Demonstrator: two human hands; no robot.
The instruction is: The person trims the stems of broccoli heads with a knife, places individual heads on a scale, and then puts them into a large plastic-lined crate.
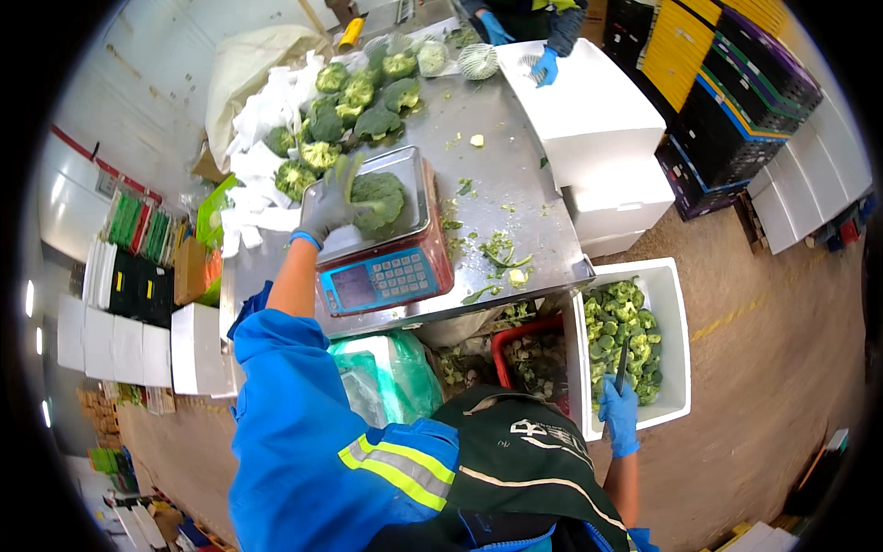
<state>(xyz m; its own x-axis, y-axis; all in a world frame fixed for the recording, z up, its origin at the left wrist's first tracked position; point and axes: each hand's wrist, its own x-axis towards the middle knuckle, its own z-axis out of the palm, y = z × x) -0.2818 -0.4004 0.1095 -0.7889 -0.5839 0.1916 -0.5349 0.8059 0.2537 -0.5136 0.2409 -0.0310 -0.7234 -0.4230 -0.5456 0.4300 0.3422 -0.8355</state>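
My left hand [328, 210], in a grey glove with stained fingers, is at the left side of a broccoli head [379, 200]. Its fingers are spread, and the thumb reaches across the edge of the head. The broccoli rests on the metal pan [412, 160] of a digital scale [383, 279] with a blue keypad. Low on the right, my right hand [619, 408] in a blue glove grips a knife [623, 362] with its dark blade pointing up. That hand is over the near side of a white foam box [679, 345] filled with broccoli florets [621, 331].
More broccoli heads [376, 123] and white foam net sleeves [262, 138] lie beyond the scale. Trimmings [500, 252] litter the steel table [497, 179]. Stacked foam boxes [607, 165] stand right; a red crate [500, 352] sits below. Across the table, a co-worker's gloved hand [546, 67] touches a netted item.
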